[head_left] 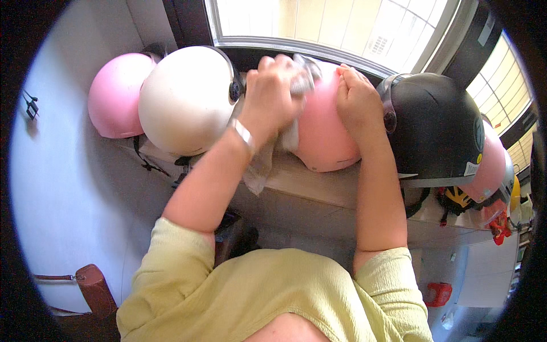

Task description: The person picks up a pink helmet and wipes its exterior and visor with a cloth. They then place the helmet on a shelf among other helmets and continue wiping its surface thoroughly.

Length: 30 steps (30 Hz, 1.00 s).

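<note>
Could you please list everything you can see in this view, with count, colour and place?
pink helmet: one, pink, on the ledge, middle, under both hands
cloth: one, grey, in the left hand
white helmet: one, left of middle
second pink helmet: one, far left
black helmet: one, right
window: one, above
brown bag: one, lower left
left hand: clutching the cloth
right hand: resting on the pink helmet

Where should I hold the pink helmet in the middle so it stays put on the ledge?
Hold the pink helmet on its rounded right flank, coming from above, as the right hand does. The dome sits on the ledge between neighbours, and the left hand presses a cloth on its other side.
</note>
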Available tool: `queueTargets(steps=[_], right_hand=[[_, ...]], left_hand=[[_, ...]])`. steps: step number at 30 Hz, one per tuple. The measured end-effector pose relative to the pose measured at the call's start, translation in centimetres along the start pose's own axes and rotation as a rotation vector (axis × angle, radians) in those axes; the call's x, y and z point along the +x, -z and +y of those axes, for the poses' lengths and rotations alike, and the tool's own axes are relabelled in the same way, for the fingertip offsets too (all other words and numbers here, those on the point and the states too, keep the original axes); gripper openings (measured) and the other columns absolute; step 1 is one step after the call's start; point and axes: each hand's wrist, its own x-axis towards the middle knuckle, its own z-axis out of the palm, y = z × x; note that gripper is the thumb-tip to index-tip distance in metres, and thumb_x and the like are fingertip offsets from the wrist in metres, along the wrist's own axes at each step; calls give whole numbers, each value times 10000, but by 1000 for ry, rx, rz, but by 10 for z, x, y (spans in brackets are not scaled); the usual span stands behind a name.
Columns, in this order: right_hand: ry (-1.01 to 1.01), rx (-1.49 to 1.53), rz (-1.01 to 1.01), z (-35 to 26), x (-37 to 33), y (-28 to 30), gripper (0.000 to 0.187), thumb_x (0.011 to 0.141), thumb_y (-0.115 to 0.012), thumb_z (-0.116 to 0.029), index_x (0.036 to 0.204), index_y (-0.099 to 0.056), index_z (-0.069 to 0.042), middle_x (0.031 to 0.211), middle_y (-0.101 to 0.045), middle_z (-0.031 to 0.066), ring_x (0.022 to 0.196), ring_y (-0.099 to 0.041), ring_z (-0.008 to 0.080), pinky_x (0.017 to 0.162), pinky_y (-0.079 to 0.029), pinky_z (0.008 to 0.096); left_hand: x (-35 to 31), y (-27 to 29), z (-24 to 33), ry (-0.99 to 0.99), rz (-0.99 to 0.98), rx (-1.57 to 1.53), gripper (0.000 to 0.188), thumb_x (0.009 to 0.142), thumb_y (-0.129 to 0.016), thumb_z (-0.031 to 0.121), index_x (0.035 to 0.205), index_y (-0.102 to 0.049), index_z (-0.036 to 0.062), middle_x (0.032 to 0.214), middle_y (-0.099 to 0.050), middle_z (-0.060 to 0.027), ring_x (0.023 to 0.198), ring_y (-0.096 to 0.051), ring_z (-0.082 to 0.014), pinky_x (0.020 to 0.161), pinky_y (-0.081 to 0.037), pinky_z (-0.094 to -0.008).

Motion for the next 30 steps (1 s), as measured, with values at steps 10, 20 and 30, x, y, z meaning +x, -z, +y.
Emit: queueTargets(steps=[10, 20, 30], right_hand=[[14, 1, 4, 3, 1, 1, 290, 935, -486, -170, 1028, -647, 53, 1019, -671, 246, 992, -647, 386, 888, -508, 461], [-71, 37, -56, -8, 6, 0, 344, 957, -446, -190, 1107, -652, 41, 1134, -658, 240, 1088, -625, 374, 969, -479, 437], [-135, 57, -181, -9, 8, 12, 383, 983, -411, -218, 1204, -612, 22, 1206, -627, 251, 1162, -589, 370, 1002, -451, 405]], left_hand=[[6, -14, -12, -97, 58, -27, 257, 805, -639, 204, 1028, -733, 116, 1014, -632, -85, 984, -576, -296, 785, -470, -435], [-121, 23, -25, -91, -19, 99, 456, 746, -643, 54, 1202, -653, 52, 1244, -527, -168, 1214, -463, -360, 1043, -365, -455], [-70, 104, -26, 775, 381, -1263, 302, 1029, -500, 269, 1169, -610, 26, 1042, -679, -69, 907, -669, -151, 812, -550, -312]])
